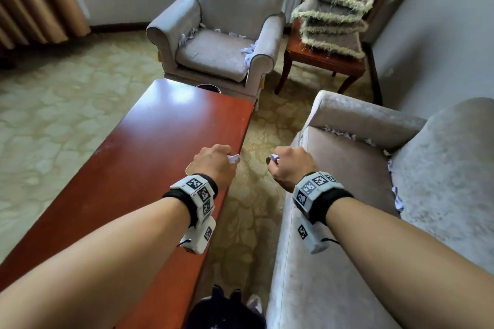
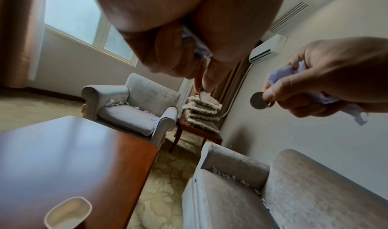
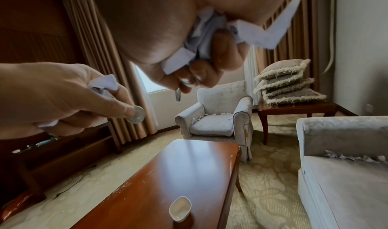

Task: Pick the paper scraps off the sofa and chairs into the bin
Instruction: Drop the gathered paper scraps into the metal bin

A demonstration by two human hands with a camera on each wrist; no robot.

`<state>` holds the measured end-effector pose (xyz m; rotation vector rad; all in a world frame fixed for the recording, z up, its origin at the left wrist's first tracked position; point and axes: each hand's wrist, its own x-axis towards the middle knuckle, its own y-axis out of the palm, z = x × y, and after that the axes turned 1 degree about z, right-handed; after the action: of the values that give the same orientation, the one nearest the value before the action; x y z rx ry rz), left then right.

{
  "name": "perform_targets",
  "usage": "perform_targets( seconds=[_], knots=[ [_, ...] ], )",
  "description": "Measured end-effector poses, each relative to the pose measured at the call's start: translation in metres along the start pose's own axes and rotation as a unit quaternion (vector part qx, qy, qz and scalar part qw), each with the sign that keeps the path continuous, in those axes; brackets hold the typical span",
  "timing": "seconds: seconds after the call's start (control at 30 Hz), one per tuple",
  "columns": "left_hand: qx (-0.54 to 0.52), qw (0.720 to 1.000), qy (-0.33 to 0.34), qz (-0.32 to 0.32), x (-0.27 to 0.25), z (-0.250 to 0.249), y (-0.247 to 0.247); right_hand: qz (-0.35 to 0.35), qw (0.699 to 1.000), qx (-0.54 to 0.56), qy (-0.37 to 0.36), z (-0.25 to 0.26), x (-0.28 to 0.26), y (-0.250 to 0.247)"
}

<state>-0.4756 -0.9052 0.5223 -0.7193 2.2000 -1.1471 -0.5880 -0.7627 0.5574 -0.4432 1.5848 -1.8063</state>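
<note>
Both hands hover side by side over the carpet gap between the coffee table and the sofa (image 1: 347, 235). My left hand (image 1: 226, 156) grips crumpled white paper scraps (image 2: 199, 49) in its palm and pinches a coin (image 3: 136, 114) at its fingertips. My right hand (image 1: 274, 162) likewise clutches a wad of paper scraps (image 3: 210, 39) and pinches a second coin (image 2: 258, 100). More scraps (image 1: 347, 137) line the sofa's seat seams, and others (image 1: 248, 48) lie on the armchair (image 1: 213, 51) seat. The bin's dark rim (image 1: 208, 87) peeks out behind the table's far end.
The red-brown coffee table (image 1: 133, 168) fills the left foreground, with a small white dish (image 3: 180, 208) near its edge. A side table (image 1: 320, 61) stacked with fringed cushions (image 1: 334, 16) stands beside the armchair. Patterned carpet runs between the furniture.
</note>
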Motion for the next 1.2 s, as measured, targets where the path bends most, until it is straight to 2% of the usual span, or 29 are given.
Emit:
perform_targets(
  seconds=[0.2,0.37,0.6,0.8,0.9,1.03,1.2],
  knots=[
    [0.007,0.998,-0.038,-0.047,0.032,-0.034,0.001,0.007,0.999,0.011,-0.051,-0.032,0.058,-0.009],
    [0.002,0.996,-0.074,-0.044,0.056,-0.045,0.008,0.034,0.996,0.028,-0.072,-0.042,0.097,-0.007],
    [0.003,0.990,-0.137,-0.034,0.132,-0.017,0.007,0.058,0.996,0.020,-0.070,-0.030,0.177,-0.003],
    [-0.046,0.993,-0.102,-0.025,0.238,-0.018,0.004,0.100,0.992,-0.046,-0.062,-0.020,0.249,-0.003],
    [-0.064,0.994,-0.093,-0.006,0.276,-0.019,0.002,0.096,0.992,-0.064,-0.054,-0.011,0.290,-0.013],
    [-0.068,0.991,-0.114,0.019,0.303,-0.001,0.009,0.085,0.995,-0.030,-0.030,0.001,0.328,-0.010],
    [-0.088,0.978,-0.188,0.025,0.312,0.043,0.022,0.139,0.989,-0.019,-0.044,0.021,0.367,0.029]
  ],
)
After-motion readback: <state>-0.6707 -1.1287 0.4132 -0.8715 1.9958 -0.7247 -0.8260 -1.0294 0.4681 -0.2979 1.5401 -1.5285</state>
